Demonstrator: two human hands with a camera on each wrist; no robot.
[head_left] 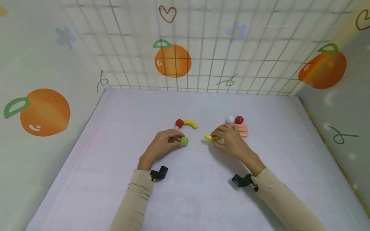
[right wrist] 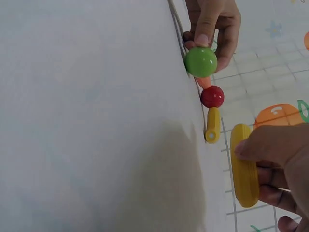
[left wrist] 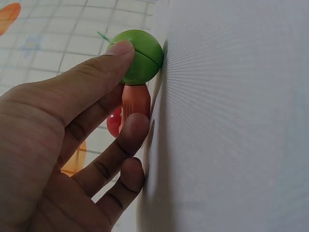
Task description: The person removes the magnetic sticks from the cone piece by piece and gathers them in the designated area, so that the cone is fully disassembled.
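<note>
My left hand [head_left: 162,145] pinches a green ball [head_left: 184,141] between thumb and fingers at the table surface. An orange-pink stick [left wrist: 135,100] joins or touches the ball and runs to a red ball [head_left: 179,123]. From that red ball a curved yellow piece [head_left: 190,124] extends to the right. My right hand [head_left: 231,141] grips a second yellow piece [right wrist: 245,166], which in the right wrist view appears held off the table. Its far end is partly hidden by my fingers in the head view.
Behind my right hand lie several pink sticks [head_left: 243,130] side by side, with a white ball [head_left: 230,119] and another red ball [head_left: 239,120] just beyond them. Fabric walls with a printed fruit pattern stand behind and at both sides of the table [head_left: 185,199].
</note>
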